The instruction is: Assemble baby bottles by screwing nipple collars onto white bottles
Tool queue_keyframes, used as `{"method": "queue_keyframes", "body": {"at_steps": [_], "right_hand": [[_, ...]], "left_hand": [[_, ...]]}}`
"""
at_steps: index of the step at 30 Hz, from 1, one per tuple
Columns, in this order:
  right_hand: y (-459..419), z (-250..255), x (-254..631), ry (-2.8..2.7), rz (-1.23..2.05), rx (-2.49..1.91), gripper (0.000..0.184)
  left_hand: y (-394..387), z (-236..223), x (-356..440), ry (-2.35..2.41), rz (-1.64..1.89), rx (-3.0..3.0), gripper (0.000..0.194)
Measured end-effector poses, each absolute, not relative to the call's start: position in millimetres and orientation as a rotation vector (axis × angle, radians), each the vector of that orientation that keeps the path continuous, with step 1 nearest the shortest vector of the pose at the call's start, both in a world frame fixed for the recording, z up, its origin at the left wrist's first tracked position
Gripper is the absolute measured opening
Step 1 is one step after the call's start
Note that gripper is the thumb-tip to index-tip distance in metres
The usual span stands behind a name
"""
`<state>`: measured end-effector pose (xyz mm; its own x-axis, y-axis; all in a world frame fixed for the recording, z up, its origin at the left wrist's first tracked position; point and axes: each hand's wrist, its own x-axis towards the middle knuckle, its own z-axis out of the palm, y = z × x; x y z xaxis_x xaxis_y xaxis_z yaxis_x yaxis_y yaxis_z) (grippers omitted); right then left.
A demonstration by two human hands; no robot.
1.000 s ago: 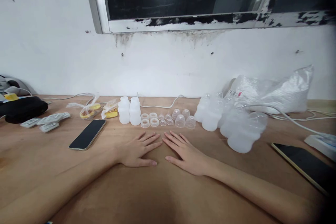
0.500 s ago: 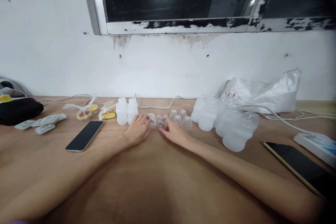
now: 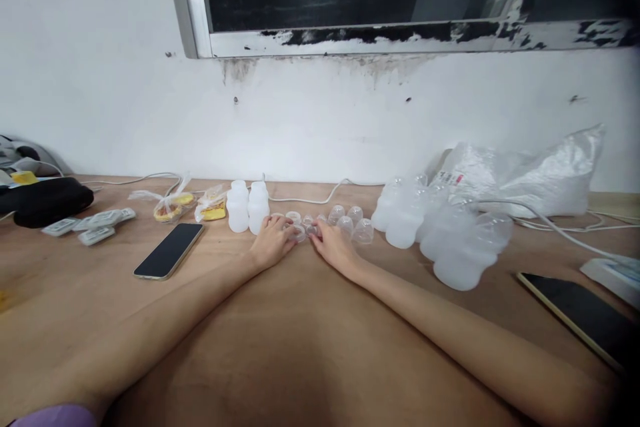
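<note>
On the wooden table, my left hand rests just right of two small white bottles. Its fingers curl around a clear plastic ring in a row of small clear parts. My right hand lies close beside it, fingertips pinched on a small clear piece in the same row. The two sets of fingertips nearly touch. Several clear domed caps stand just beyond my right hand.
A cluster of translucent bottles lies at the right, before a white plastic bag. A dark phone lies at the left, another dark screen at the right. Yellow packets, small white packs, a black pouch and cables line the back.
Both hands slid forward from lying flat on the table to the row of small clear parts, and their fingers have curled onto pieces there.
</note>
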<state>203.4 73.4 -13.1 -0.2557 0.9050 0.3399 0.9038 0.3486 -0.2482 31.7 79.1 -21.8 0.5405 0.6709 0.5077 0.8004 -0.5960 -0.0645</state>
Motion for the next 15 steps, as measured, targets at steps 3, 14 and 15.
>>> {"method": "queue_keyframes", "body": {"at_steps": [3,14,15], "right_hand": [[72.0,-12.6,205.3,-2.160,0.026,-1.509,0.027],[42.3,-4.8,222.5,-1.941,0.122,-0.992,0.018],[38.0,-6.0,223.3,-1.949,0.154,-0.976,0.018]], "left_hand": [[80.4,-22.2,31.2,-1.142,-0.663,-2.526,0.017],[43.4,-14.3,34.0,-1.110,-1.219,-2.672,0.031],[40.3,-14.9,33.8,-1.120,-1.281,-2.685,0.035]]}}
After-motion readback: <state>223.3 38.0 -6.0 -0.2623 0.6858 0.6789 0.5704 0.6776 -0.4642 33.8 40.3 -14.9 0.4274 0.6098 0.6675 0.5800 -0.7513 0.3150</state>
